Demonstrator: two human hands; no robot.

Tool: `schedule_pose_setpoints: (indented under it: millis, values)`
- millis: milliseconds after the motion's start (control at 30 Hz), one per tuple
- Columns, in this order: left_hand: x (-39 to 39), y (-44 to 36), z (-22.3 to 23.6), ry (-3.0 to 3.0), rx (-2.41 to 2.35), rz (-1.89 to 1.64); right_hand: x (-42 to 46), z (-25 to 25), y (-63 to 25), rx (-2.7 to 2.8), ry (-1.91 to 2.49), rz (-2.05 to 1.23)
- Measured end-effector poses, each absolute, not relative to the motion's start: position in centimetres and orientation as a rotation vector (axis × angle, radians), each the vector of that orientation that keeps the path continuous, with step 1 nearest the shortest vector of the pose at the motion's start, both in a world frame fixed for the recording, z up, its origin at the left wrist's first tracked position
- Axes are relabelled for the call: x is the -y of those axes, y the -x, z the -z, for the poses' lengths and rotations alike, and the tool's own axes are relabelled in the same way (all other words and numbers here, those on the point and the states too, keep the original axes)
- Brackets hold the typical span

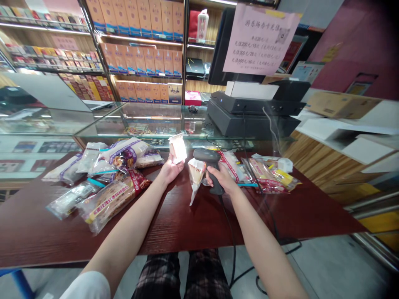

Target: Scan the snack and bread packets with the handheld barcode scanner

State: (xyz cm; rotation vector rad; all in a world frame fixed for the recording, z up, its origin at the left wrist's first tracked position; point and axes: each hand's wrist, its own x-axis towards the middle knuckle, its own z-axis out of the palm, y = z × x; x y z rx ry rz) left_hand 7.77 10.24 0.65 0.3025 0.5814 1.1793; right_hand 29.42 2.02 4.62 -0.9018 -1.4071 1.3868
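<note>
Barcode scanner [207, 157] — black and corded — sits clamped in the right hand [223, 179], wrapped firmly round its handle above a dark red wooden tabletop [193, 224]. Left hand [171, 171] pinches a small wrapped pastry [177, 148] upright, just beside it; bagged pastries [114, 203] lie on both sides, a glass display case [146, 120] beyond

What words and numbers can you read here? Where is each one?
On the pink paper sign: "200"
Lower on that sign: "300"
Lowest on that sign: "500"
The sign's Chinese writing: too blurred to read.
The red-labelled bread bag: Chinese words, too blurred to read.
The shelf boxes: too small to read.
</note>
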Motion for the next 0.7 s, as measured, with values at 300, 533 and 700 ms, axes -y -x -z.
schedule_pose_setpoints:
  millis: [300, 533, 700]
  values:
    - [-10.21, -7.75, -0.55, -0.329, -0.601, -1.184, -1.85, -5.07, -29.49, 1.428, 0.922, -1.364]
    - [-10.18, -7.74, -0.38, -0.377, -0.599, -1.230, -1.94, -4.88, -29.52, 1.393, 0.946, -1.358]
    - [-9.76, -8.04, -0.81, -0.511, -0.642, -1.461, -2.15, -4.62, -29.58, 1.353, 0.922, -1.362]
